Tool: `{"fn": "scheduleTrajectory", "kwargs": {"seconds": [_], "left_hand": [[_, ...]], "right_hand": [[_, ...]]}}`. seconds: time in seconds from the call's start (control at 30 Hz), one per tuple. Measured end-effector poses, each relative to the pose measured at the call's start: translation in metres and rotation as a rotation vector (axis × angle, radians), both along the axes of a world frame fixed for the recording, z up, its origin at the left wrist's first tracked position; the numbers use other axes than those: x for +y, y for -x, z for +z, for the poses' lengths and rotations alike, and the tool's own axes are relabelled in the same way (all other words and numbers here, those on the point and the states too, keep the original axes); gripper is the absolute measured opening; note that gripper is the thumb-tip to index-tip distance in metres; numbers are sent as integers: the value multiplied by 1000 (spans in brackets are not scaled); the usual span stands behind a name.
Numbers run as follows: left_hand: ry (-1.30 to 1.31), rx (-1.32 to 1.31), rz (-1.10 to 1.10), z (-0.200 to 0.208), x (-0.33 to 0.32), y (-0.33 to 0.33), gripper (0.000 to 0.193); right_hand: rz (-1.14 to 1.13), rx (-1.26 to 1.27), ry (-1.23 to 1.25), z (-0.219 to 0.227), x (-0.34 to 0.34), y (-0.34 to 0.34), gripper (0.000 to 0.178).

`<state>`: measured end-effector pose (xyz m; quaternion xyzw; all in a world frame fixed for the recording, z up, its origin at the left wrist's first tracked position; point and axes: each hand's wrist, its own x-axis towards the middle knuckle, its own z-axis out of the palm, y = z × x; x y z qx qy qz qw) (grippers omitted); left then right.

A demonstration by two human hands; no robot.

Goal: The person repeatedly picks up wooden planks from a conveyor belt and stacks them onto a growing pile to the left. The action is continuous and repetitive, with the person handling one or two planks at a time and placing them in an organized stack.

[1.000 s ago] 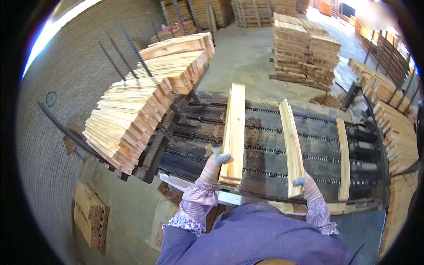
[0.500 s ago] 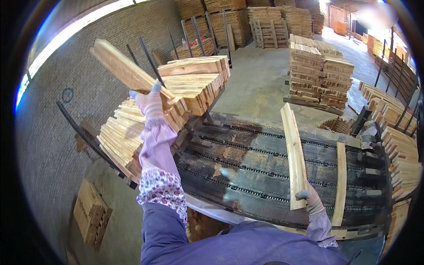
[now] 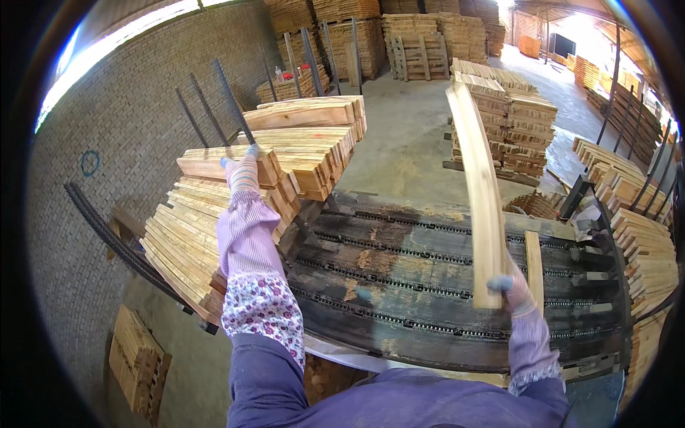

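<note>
My left hand [image 3: 243, 171], in a striped glove with grey fingertips, grips the near end of a wooden board [image 3: 201, 164]. That board lies flat on top of a stack of boards [image 3: 187, 221] at the left. My right hand [image 3: 515, 289], gloved alike, is closed round the lower end of another long plank [image 3: 479, 192]. This plank tilts up and away, above the chain conveyor [image 3: 399, 267]. Beneath and right of it, a second plank [image 3: 534, 267] lies across the chains.
A further board stack [image 3: 307, 143] adjoins the left one, with dark metal uprights [image 3: 232, 96] behind. Boards line a rack [image 3: 646, 250] at the right. A tall pallet stack [image 3: 531, 128] stands beyond the conveyor. A small bundle [image 3: 135, 357] sits on the floor at lower left.
The board in my left hand has come down from a tilt to lie on the stack. My right hand has raised its plank higher off the conveyor.
</note>
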<state>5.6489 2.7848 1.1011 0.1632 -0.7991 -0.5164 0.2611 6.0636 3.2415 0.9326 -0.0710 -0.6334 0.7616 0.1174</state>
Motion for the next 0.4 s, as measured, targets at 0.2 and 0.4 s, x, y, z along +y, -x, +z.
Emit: {"fn": "scheduleTrajectory", "kwargs": {"seconds": [0.2, 0.4], "left_hand": [[255, 673, -656, -50, 86, -168, 77], [168, -43, -1495, -104, 9, -267, 52]], "right_hand": [[-203, 375, -816, 78, -15, 200, 76], [-167, 528, -1081, 190, -146, 400, 70]]}}
